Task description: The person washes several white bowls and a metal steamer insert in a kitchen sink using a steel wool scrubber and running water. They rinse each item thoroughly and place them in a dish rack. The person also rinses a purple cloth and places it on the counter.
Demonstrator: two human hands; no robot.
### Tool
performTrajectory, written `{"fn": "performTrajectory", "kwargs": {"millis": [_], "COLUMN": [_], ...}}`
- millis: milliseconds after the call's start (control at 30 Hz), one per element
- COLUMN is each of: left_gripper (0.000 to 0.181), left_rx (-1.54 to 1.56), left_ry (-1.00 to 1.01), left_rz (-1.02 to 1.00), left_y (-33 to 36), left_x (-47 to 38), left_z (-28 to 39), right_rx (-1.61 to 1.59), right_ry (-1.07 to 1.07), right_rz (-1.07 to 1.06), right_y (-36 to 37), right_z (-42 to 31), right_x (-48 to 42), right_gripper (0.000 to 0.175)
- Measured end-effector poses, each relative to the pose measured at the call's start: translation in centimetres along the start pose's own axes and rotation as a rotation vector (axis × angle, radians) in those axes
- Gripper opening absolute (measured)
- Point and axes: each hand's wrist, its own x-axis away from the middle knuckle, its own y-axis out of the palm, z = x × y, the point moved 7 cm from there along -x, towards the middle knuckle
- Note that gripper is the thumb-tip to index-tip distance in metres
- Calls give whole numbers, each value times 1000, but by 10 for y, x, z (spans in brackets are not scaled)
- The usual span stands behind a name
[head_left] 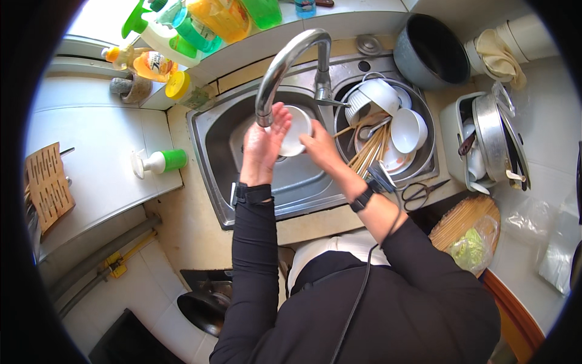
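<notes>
Over the left basin of the steel sink [291,198], my right hand [319,143] grips the edge of a white bowl [295,132]. Beside the bowl, my left hand [266,141] is held palm up with its fingers stretched out. Whether it touches the bowl is hard to tell. The chrome faucet [277,59] arches above, and its spout end covers part of my left palm. In the right basin, a large metal basin [429,157] contains white bowls [409,130], chopsticks [370,157], a ladle and a plate with orange marks.
Black scissors [423,194] lie on the counter's right side, near a cutting board [468,218] with bagged cabbage [470,248]. A dark pot [432,52] stands behind. Left are a spray bottle [163,162] and several detergent bottles. A cable [363,291] runs along my right arm.
</notes>
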Motion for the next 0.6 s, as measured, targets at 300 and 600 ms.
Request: {"fn": "performTrajectory", "kwargs": {"millis": [300, 600], "left_gripper": [16, 31], "left_rx": [-1855, -2147], "left_ry": [937, 745], "left_rz": [-242, -342], "left_y": [24, 13], "left_x": [52, 66], "left_z": [16, -9], "right_rx": [210, 344], "right_ry": [-24, 115], "right_rz": [42, -194], "right_y": [16, 20], "right_z": [-4, 4], "right_x": [-45, -44], "right_gripper": [38, 38]}}
